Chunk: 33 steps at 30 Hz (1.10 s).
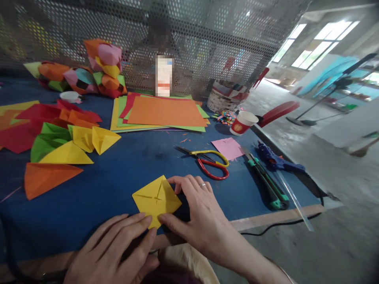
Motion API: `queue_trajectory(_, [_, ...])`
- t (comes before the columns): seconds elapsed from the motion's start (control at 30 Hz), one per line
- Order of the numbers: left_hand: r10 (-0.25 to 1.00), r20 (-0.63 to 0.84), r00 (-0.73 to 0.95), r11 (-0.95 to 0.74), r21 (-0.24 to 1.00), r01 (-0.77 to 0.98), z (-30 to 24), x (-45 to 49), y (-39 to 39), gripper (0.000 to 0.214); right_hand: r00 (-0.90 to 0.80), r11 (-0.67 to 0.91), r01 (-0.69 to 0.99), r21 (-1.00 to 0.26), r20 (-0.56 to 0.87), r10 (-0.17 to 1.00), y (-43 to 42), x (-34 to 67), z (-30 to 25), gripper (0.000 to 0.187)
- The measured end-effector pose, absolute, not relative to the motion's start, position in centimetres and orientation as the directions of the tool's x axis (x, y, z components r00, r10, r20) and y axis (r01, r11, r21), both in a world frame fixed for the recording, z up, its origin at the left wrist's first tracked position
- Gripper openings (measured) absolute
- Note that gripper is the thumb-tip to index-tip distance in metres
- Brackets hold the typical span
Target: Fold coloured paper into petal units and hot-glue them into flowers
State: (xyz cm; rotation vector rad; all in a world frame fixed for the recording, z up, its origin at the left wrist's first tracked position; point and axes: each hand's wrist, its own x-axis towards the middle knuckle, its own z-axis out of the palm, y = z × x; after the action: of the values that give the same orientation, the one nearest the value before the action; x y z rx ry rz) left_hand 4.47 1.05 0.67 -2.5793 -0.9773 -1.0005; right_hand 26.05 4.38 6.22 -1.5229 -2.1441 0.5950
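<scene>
A folded yellow paper square (pixel 156 198) lies on the blue table (pixel 112 173) near its front edge. My left hand (pixel 118 248) rests flat with its fingers stretched out, the fingertips pressing the paper's lower corner. My right hand (pixel 198 215) lies over the paper's right side, thumb at the bottom corner and fingers curved round the upper right edge. A ring shows on one of its fingers. Neither hand lifts the paper off the table.
Folded paper pieces (pixel 59 142) in yellow, green, orange and red lie at left. Coloured sheets (pixel 166 112) are stacked at centre back, paper balls (pixel 100 71) behind. Scissors (pixel 211 159), a pink note (pixel 227 148), a cutter (pixel 266 181), a glue gun (pixel 275 159) and a paper cup (pixel 243 123) sit right.
</scene>
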Motion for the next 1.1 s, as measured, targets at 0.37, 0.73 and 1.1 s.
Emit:
queue_trajectory(0.37, [0.544, 0.652, 0.529, -0.762, 0.120, 0.636, 1.4, 4.4, 0.9, 0.013, -0.380, 0.366, 0.640, -0.676, 0.136, 0.915, 4.9, 28.1, 5.6, 0.030])
queue_trajectory(0.73, [0.749, 0.532, 0.396, -0.639, 0.421, 0.644, 3.1, 4.2, 0.6, 0.020, -0.350, 0.397, 0.706, -0.586, 0.199, 0.915, 5.0, 27.2, 5.4, 0.019])
queue_trajectory(1.1, [0.927, 0.181, 0.330, -0.376, 0.419, 0.826, 6.7, 6.9, 8.1, 0.047, -0.354, 0.414, 0.740, -0.530, 0.217, 0.910, 5.5, 27.0, 5.1, 0.028])
